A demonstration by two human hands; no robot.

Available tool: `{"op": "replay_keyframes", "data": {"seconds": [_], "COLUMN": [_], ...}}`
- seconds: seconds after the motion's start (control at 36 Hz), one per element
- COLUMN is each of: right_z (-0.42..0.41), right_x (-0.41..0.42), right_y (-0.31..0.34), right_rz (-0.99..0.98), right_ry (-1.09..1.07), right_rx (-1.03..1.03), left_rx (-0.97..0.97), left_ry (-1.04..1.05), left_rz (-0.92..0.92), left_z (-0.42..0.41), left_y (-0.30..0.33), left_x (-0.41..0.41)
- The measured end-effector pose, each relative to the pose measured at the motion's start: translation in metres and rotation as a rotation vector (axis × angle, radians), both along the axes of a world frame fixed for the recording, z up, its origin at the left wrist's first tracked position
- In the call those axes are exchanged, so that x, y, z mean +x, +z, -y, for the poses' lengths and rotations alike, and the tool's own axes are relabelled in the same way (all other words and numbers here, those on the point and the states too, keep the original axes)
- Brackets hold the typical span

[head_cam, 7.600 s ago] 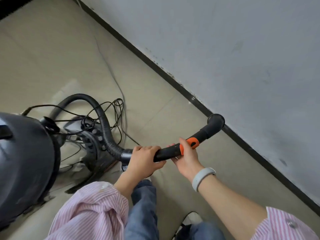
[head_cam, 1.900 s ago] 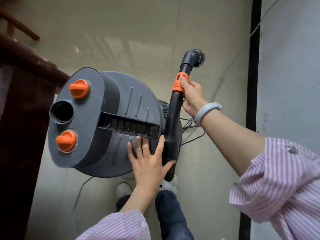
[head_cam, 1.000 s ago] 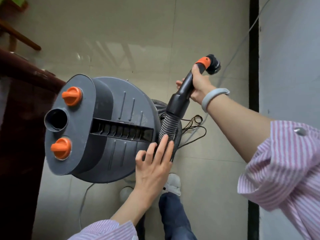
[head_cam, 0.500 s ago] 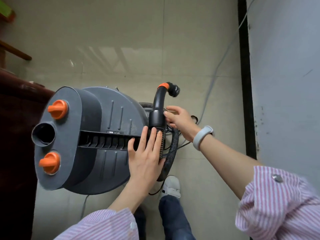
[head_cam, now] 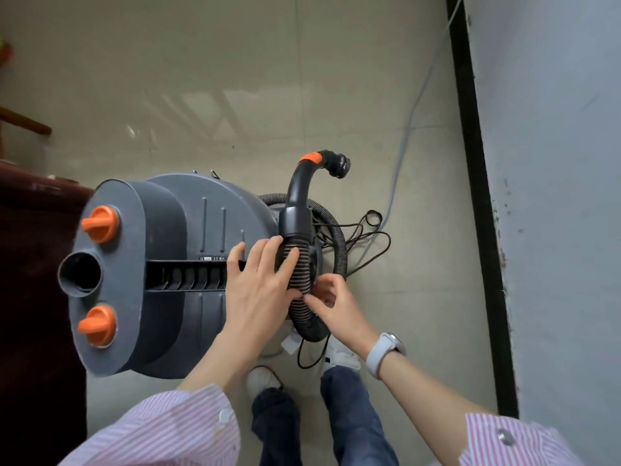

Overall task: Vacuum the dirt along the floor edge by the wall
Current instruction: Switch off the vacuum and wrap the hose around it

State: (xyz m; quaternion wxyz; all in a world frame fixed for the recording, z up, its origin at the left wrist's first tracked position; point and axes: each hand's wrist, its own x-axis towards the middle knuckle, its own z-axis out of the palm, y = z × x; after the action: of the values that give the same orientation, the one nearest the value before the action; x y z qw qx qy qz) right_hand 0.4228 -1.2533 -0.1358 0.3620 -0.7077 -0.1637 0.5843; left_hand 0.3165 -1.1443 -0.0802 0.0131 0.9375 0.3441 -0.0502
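Vacuum cleaner [head_cam: 188,264]: a grey drum-shaped machine stands on the tiled floor [head_cam: 235,79] directly in front of the person, seen from above, well apart from the wall [head_cam: 554,163].
Vacuum top: two orange knobs [head_cam: 100,224] sit on the flat cap at the machine's far-left end, one either side of an open round port [head_cam: 80,272]; a dark slotted vent [head_cam: 188,275] runs across the body.
Hose [head_cam: 299,274]: black and ribbed, it loops around the vacuum's wall-facing side and rises into a curved rigid handle [head_cam: 297,193] with an orange collar [head_cam: 311,159], whose open end points toward the wall.
Left hand [head_cam: 258,290]: fingers spread and straight, palm laid flat on the vacuum's body, fingertips touching the ribbed hose.
Right hand [head_cam: 331,301]: fingers curled against the hose just beside the left hand, thumb and forefinger pinching at its ribs; a pale wristband [head_cam: 384,353] circles the wrist.
Power cord [head_cam: 366,233]: thin black loops lie tangled on the floor between the vacuum and the wall.
Grey cable [head_cam: 413,129]: it trails across the tiles from beyond the vacuum up toward the wall.
Baseboard [head_cam: 477,196]: a black strip marks the floor edge at the foot of the wall, with dark specks on the wall just above it.
Furniture [head_cam: 33,264]: dark reddish-brown wood stands on the vacuum's side away from the wall.
Person: pink-striped sleeves [head_cam: 174,432], blue jeans and white shoes [head_cam: 260,378] show just beneath the vacuum.
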Motion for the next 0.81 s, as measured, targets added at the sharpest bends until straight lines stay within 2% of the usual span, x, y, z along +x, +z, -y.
{"op": "replay_keyframes", "data": {"seconds": [0.08,0.22,0.42,0.69,0.81], "right_z": [0.005,0.005,0.029,0.023,-0.004], "right_x": [-0.009,-0.012,0.005,0.025,0.025], "right_y": [-0.001,-0.002,-0.003,0.003,0.015], "right_rz": [-0.068,-0.012,-0.047,-0.096,0.005], "right_ry": [0.112,0.151,0.237,0.255,0.214], "right_rx": [-0.033,-0.002,-0.035,-0.025,0.037], "left_rx": [-0.05,-0.132,-0.092,-0.1,-0.15], "left_ry": [0.027,0.043,0.087,0.13,0.125], "left_rz": [0.022,0.033,0.002,0.06,0.082], "left_z": [-0.002,-0.01,-0.011,-0.004,-0.008], "left_y": [0.003,0.004,-0.001,-0.001,0.003], "left_x": [0.004,0.012,0.025,0.02,0.016]}}
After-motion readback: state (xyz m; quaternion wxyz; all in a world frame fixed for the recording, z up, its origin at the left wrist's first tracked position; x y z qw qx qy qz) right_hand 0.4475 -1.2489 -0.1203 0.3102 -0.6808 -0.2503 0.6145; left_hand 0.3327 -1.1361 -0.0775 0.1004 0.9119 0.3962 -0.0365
